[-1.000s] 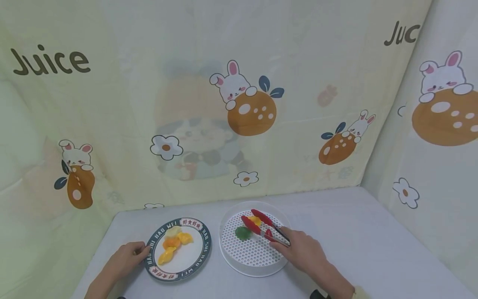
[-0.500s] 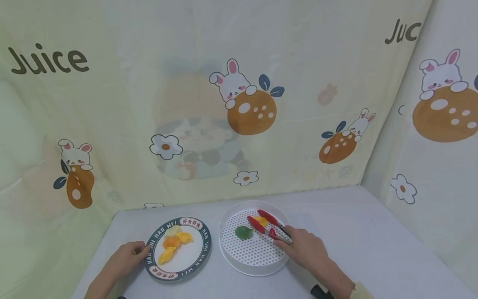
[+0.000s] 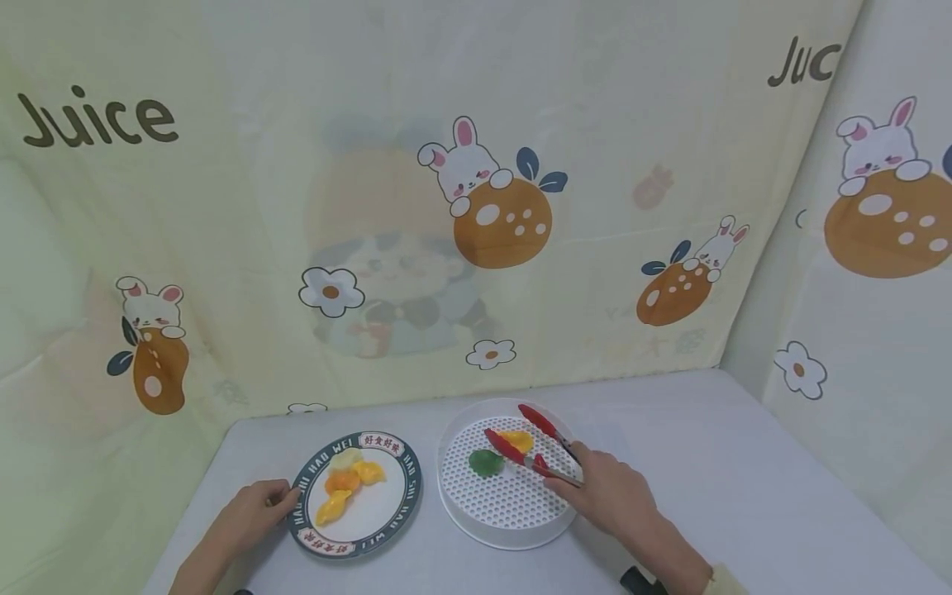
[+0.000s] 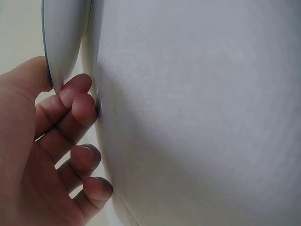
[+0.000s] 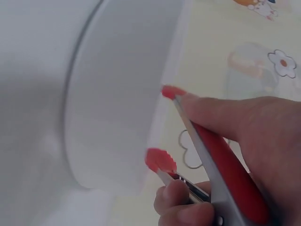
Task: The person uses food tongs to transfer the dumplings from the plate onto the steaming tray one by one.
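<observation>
My left hand [image 3: 251,514] pinches the left rim of a white plate [image 3: 379,516] with a dark patterned border. The left wrist view shows the thumb over the plate's edge [image 4: 66,42] and the index finger beneath it. Several small dumpling-shaped pieces [image 3: 336,506], yellow, orange and cream, lie on the plate. My right hand [image 3: 616,497] grips metal tongs [image 3: 506,446] with red tips, spread apart above a white perforated round tray [image 3: 506,516]. A yellow piece [image 3: 519,440] shows between the tips. A green piece [image 3: 486,463] lies left of them in the tray.
Plate and tray stand side by side on a white-covered table [image 3: 706,463]. A printed curtain [image 3: 595,314] rises directly behind it, and another one [image 3: 840,330] borders the right side. The tray has a raised side wall [image 5: 117,94].
The tongs shifted a little to the right, then their tips spread wider, showing more of the yellow piece. The left hand and plate have stayed put.
</observation>
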Action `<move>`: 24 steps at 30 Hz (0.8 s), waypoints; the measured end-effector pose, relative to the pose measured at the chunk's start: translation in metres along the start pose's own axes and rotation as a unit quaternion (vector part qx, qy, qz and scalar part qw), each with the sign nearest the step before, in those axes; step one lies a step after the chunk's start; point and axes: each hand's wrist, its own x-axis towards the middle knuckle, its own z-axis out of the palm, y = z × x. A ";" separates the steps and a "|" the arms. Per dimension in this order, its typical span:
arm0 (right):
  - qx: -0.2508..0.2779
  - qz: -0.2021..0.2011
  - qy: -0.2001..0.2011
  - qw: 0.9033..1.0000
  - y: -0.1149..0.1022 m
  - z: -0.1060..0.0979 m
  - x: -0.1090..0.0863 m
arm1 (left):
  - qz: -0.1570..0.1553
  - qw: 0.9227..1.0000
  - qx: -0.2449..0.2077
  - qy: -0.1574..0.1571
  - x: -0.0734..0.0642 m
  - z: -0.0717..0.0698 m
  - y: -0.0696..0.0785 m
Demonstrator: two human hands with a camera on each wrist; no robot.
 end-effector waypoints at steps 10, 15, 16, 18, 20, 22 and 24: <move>0.020 0.004 0.022 1.000 -0.012 -0.012 -0.007 | 0.002 1.000 0.001 0.001 0.000 0.000 0.000; 0.020 -0.002 0.019 1.000 -0.017 -0.013 -0.009 | 0.002 1.000 0.000 -0.001 0.001 0.001 -0.001; 0.019 -0.003 0.019 1.000 -0.018 -0.013 -0.009 | 0.002 1.000 0.000 -0.001 0.002 0.001 -0.001; 0.018 -0.004 0.016 1.000 -0.019 -0.012 -0.009 | 0.001 1.000 0.000 -0.002 0.002 0.000 -0.001; 0.018 -0.005 0.015 1.000 -0.021 -0.011 -0.009 | -0.001 1.000 0.000 -0.004 0.002 0.000 -0.001; 0.019 -0.005 0.013 1.000 -0.024 -0.010 -0.009 | -0.001 1.000 0.001 -0.003 0.002 0.000 -0.001; 0.018 -0.004 0.011 1.000 -0.026 -0.009 -0.009 | 0.001 1.000 0.001 -0.002 0.002 0.000 0.000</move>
